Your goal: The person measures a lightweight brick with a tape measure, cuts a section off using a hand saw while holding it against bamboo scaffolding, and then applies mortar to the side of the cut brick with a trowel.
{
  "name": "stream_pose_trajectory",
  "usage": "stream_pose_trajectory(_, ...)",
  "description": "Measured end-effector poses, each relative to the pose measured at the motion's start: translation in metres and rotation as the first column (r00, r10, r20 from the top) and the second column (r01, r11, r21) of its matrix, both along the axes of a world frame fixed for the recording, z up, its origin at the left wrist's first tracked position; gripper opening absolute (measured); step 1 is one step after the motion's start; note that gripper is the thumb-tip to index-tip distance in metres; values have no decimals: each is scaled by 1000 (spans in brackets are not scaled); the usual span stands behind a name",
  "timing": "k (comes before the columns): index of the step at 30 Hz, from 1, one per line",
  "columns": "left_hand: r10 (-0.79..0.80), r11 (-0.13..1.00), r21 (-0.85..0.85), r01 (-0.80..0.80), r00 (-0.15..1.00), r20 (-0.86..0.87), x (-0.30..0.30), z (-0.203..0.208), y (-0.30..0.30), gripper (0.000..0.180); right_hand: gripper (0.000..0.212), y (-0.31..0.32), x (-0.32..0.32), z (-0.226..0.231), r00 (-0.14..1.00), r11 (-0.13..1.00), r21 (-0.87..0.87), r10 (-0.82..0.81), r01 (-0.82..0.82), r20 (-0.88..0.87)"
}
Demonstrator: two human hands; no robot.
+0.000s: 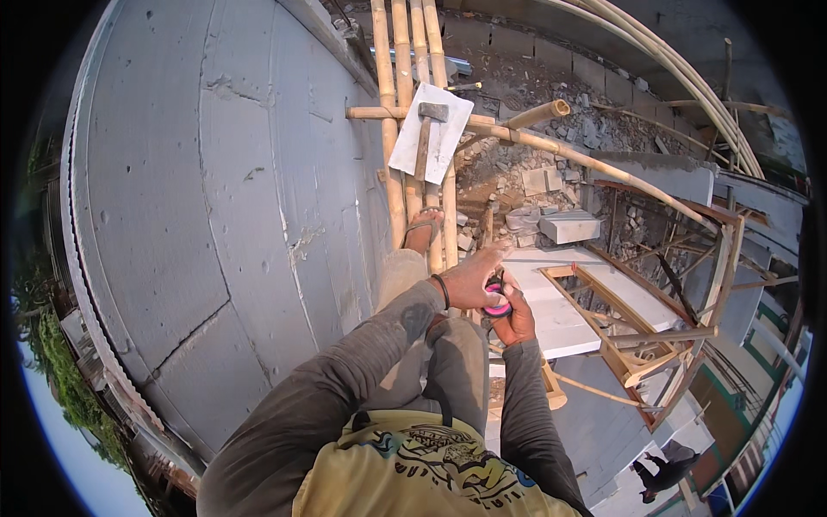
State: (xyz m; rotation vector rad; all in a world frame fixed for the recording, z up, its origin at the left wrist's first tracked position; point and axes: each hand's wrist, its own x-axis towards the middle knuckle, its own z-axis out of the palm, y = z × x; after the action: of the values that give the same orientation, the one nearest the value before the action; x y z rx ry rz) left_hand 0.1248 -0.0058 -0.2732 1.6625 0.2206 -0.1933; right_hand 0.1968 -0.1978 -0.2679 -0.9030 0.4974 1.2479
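In front of my body, my left hand (pixel 469 280) and my right hand (pixel 517 320) come together around a small round pink-and-black thing, like a reel (pixel 497 297). Fingers of both hands close on it, and they cover part of it, so its exact kind does not show. A black band circles my left wrist. Beyond my hands, a hammer (pixel 423 142) with a wooden handle lies on a white slab (pixel 450 138), which rests across bamboo poles.
A grey block wall (pixel 241 172) rises on my left. My sandalled foot (pixel 420 231) stands on the bamboo poles (pixel 401 52). Rubble (pixel 517 146) lies far below on the right, near a wooden frame (pixel 616 314). Another person (pixel 668 470) is at lower right.
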Motion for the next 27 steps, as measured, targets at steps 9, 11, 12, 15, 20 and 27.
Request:
stream_pose_trajectory(9,778,627,623,-467,413,-473,9,-331,113,48,57,-53,-136,-53,901,983,-182,-48,-35,-431)
stream_pose_trajectory(11,767,642,641,-421,367,-526,28,-370,123,56,56,-65,-150,-55,891,971,-228,-41,-71,-452)
stream_pose_trajectory(12,800,589,699,-404,410,-438,36,-386,135,63,56,-61,-155,-59,892,967,-235,-20,-97,-451)
stream_pose_trajectory(15,778,587,739,-331,484,-401,57,-412,162,71,58,-58,-154,-76,887,952,-270,2,-142,-461)
stream_pose_trajectory(20,813,579,704,-411,351,-464,57,-426,180,65,61,-51,-159,-76,882,951,-281,-19,-130,-470)
stream_pose_trajectory(27,727,685,590,-427,345,-594,75,-294,192,53,60,-71,-157,-48,916,961,-214,80,-175,-393)
